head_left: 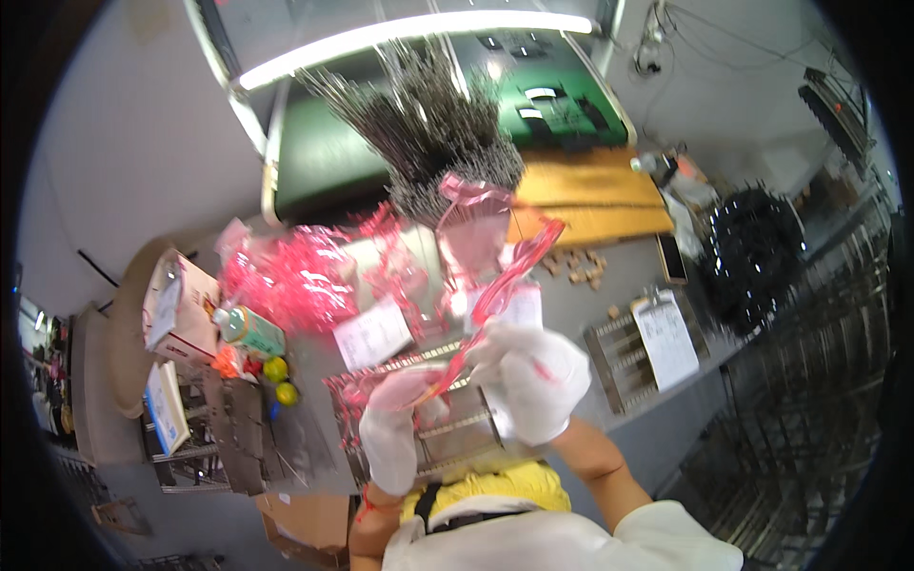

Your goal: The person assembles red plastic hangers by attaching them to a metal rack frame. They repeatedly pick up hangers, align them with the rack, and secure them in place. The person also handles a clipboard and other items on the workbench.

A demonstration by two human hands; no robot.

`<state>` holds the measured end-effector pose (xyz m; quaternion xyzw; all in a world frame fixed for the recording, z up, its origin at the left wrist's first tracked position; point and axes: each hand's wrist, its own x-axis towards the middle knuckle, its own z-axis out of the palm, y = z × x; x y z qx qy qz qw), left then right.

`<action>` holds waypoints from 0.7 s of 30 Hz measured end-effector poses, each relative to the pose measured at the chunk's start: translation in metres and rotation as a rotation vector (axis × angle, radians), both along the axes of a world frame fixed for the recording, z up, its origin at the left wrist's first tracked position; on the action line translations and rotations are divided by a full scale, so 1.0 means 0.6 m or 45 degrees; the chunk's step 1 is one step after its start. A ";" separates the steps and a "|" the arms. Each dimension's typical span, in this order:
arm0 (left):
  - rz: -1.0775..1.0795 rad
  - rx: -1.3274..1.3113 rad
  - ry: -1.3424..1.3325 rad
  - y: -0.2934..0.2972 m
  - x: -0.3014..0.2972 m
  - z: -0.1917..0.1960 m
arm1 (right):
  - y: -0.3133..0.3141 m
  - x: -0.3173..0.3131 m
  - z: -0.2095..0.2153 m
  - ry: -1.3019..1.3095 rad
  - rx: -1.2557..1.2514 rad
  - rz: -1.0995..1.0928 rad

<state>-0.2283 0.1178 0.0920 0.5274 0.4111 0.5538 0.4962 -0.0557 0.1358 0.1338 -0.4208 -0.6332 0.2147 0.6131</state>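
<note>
The pink translucent bag (490,257) is being held up in front of the person's chest, above the near middle of the grey worktop (609,285), with its upper end standing open and its lower end gathered between the two gloved hands. The right hand (533,381), in a white glove, is closing around the bag's lower right edge; the left hand (395,423), also white-gloved, is pinching the lower left edge, so both hands are gripping the bag. Directly below the hands, a slotted metal rack (457,433) is lying on the worktop, partly hidden by the gloves. To handle this step well, it seems advisable to keep the film taut between both grips and the mouth turned upward, since loose film may fold over and close. Behind the bag, a large bundle of thin metal rods (428,124) is fanning out toward the far edge, beside a heap of crumpled pink bags (295,281) with white paper labels (371,333). Toward the left edge, a green-capped bottle (248,328) is lying by a cardboard box (181,309). Toward the right edge, a second metal rack (619,357) is carrying a white paper sheet (666,338), and small tan pieces (576,266) are lying scattered near an orange board (590,195).
</note>
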 end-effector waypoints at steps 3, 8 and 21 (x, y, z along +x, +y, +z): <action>0.416 0.325 -0.029 -0.013 -0.005 0.016 | 0.000 -0.048 0.022 -0.014 0.099 0.108; 0.795 0.425 0.037 -0.034 -0.036 0.062 | 0.002 -0.090 0.051 -0.015 0.375 0.187; 0.644 0.678 0.363 -0.034 -0.043 0.138 | -0.025 -0.070 0.039 0.257 0.187 0.356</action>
